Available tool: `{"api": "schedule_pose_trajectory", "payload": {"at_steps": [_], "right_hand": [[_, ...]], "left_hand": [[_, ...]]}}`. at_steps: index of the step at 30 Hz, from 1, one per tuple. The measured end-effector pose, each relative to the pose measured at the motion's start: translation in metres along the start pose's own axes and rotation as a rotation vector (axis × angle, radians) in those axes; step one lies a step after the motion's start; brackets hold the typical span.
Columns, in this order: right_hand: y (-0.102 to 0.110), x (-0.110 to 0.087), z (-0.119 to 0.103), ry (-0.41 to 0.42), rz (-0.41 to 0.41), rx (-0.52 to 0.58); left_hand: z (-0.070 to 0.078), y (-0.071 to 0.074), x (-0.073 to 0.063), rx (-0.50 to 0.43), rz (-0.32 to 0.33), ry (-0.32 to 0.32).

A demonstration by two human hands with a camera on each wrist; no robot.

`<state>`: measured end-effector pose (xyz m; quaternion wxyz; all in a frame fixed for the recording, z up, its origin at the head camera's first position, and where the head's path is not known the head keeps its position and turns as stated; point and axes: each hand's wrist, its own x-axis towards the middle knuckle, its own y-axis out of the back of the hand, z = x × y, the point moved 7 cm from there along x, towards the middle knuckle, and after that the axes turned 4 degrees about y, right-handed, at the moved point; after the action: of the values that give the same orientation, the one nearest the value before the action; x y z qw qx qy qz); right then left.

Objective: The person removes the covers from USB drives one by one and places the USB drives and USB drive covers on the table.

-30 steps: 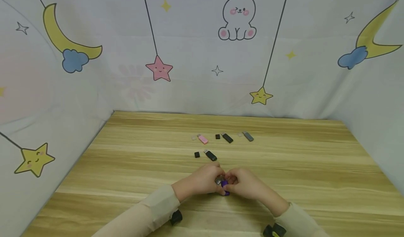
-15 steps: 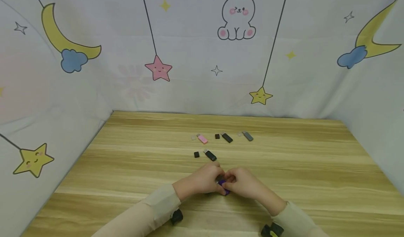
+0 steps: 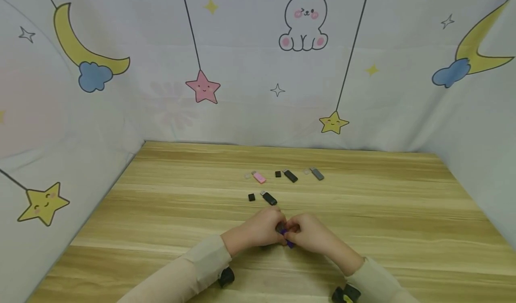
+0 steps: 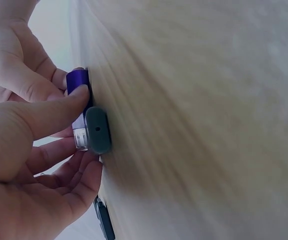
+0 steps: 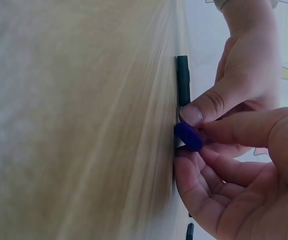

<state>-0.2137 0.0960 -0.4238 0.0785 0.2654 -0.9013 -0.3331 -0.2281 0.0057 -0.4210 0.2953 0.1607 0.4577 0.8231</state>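
A purple USB stick [image 3: 290,244] is held between both hands, low over the table. In the left wrist view, the thumb of the left hand [image 3: 258,227] presses on the stick's purple body [image 4: 77,78], and a clear or shiny end [image 4: 80,139] shows below it. Thumb and fingers of the right hand [image 3: 311,233] pinch the same stick; its rounded purple end [image 5: 189,137] faces the right wrist camera. Fingers hide much of the stick in the head view. A dark USB stick [image 4: 98,130] with a small hole in its end lies right beside the left fingers.
Beyond the hands on the wooden table [image 3: 383,213] lie a black USB stick [image 3: 269,198] and its cap [image 3: 251,197]. Farther back are a pink stick [image 3: 259,177], another black stick [image 3: 290,175] with a cap [image 3: 278,174], and a grey stick [image 3: 317,174].
The purple stick has turned between the fingers, and less of it and of its shiny end shows now. Both hands stay almost in place; the sticks on the table lie as before.
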Motion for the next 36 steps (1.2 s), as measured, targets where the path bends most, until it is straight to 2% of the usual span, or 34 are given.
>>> {"api": "schedule_pose_trajectory", "payload": {"at_steps": [10, 21, 27, 36], "right_hand": [[0.0, 0.0, 0.001, -0.001, 0.003, -0.016], [0.014, -0.002, -0.003, 0.079, 0.03, -0.029], [0.021, -0.004, -0.011, 0.125, 0.019, -0.009], [0.024, -0.011, -0.02, 0.158, -0.001, -0.017]], "left_hand": [[-0.001, 0.0, 0.001, 0.003, 0.023, 0.002], [0.003, 0.012, -0.001, -0.098, 0.065, 0.011], [0.005, 0.02, -0.006, -0.163, 0.069, 0.026], [0.013, 0.026, -0.019, -0.201, 0.113, -0.005]]}}
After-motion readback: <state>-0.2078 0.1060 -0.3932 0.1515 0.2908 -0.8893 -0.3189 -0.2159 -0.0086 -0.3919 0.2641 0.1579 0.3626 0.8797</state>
